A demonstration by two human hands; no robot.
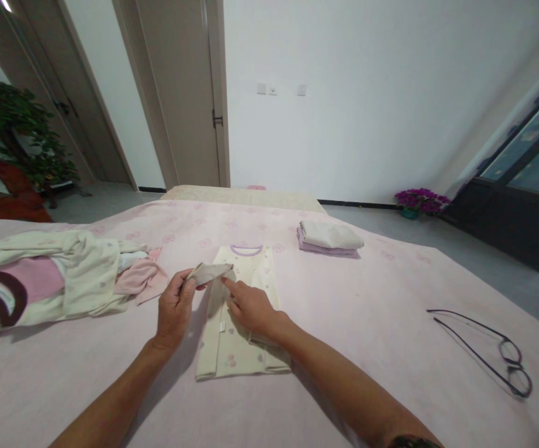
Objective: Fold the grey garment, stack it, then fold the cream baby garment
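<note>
A small pale yellow garment [246, 345] with a lilac neckline lies partly folded on the pink bedsheet [367, 292] in front of me. My left hand [175, 309] pinches the end of its sleeve [208, 272] and holds it lifted over the garment's upper left. My right hand [249, 307] rests on the garment's middle, index finger stretched toward the sleeve's fold, the other fingers curled.
A heap of loose clothes [55, 280], cream and pink, lies at the left. A stack of two folded pieces [328, 238] sits at the back right. Spectacles [493, 351] lie at the right. Beyond the bed: doors, a plant [17, 134], purple flowers [421, 201].
</note>
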